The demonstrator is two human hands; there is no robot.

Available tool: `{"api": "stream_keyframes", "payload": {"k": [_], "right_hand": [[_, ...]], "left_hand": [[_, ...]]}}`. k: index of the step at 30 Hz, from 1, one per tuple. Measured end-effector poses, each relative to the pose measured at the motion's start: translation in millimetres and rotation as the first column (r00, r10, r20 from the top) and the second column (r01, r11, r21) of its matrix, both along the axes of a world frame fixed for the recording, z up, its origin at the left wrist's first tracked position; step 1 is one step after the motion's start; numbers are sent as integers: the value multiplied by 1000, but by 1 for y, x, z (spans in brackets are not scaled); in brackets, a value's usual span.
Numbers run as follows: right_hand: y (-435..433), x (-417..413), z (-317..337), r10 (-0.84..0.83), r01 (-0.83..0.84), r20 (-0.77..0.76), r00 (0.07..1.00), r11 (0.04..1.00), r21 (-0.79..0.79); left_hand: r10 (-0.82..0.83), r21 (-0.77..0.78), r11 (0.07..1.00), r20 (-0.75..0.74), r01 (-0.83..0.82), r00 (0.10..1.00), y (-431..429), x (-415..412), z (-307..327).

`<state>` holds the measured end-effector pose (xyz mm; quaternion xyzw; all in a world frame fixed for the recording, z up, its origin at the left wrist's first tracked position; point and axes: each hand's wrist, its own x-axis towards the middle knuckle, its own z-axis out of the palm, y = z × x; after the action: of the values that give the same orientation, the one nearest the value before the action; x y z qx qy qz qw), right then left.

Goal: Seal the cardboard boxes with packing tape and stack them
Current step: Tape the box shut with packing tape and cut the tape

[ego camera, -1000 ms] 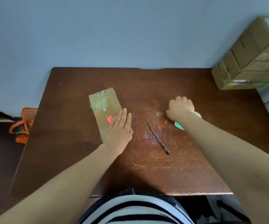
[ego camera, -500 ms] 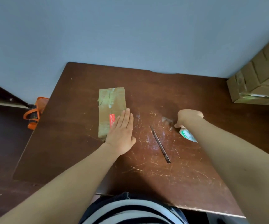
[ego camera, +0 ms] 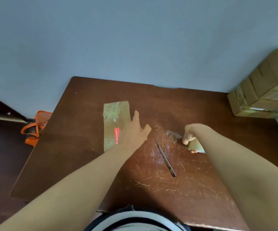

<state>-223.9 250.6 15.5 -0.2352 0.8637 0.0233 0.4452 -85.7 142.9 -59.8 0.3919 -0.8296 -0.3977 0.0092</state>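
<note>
On my feed the brown scratched table (ego camera: 201, 189) fills most of the view. A stack of sealed boxes (ego camera: 260, 95) sits off its far right corner, and an orange bag (ego camera: 34, 129) is on the floor to the left. A flattened cardboard box (ego camera: 116, 119) lies on the table left of centre. My left hand (ego camera: 133, 130) rests on its right edge, fingers straight, thumb out. My right hand (ego camera: 189, 135) is curled round the tape roll (ego camera: 195, 145), with a clear strip (ego camera: 173, 135) sticking out to the left. A thin metal blade (ego camera: 165, 158) lies between my arms.
</note>
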Motion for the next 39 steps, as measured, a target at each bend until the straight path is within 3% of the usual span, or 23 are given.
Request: {"api": "stream_keyframes", "payload": {"k": [2,4,8,15,19,23,25,27,31,36,39], "right_hand": [[9,-13,-32,-73,70,23,997,991,113],[19,-21,-59,-151,164,-86,985,972,171],[21,-19,-79,24,38,-312,950,981,192],[-10,-2,-52,177,-119,-362,915,977,176],[-17,9,-37,248,-197,-387,888,966,168],[-29,8,4,164,-192,-317,934,980,-60],[-30,9,20,122,-158,-233,965,977,-144],[-28,11,26,102,-142,-202,974,971,-194],[-23,15,16,60,-95,-141,988,962,-255],[-24,8,3,-44,17,-57,997,913,-408],[-30,8,-6,-75,78,25,997,891,-447]], "left_hand": [[8,51,999,-12,-7,1000,2,2,0],[32,113,993,-40,-28,999,2,1,5],[65,202,979,-105,-43,992,-4,-1,13],[208,452,883,-138,-126,968,-6,-4,8],[360,690,674,3,-262,933,-2,-2,8],[352,901,340,146,-271,925,2,3,5],[359,951,215,137,-224,923,3,4,3],[456,974,148,85,-169,886,2,4,4],[629,952,213,37,-218,777,-12,12,2],[643,886,362,-13,-289,766,-32,26,4],[652,787,497,-61,-365,756,-40,37,3]]}}
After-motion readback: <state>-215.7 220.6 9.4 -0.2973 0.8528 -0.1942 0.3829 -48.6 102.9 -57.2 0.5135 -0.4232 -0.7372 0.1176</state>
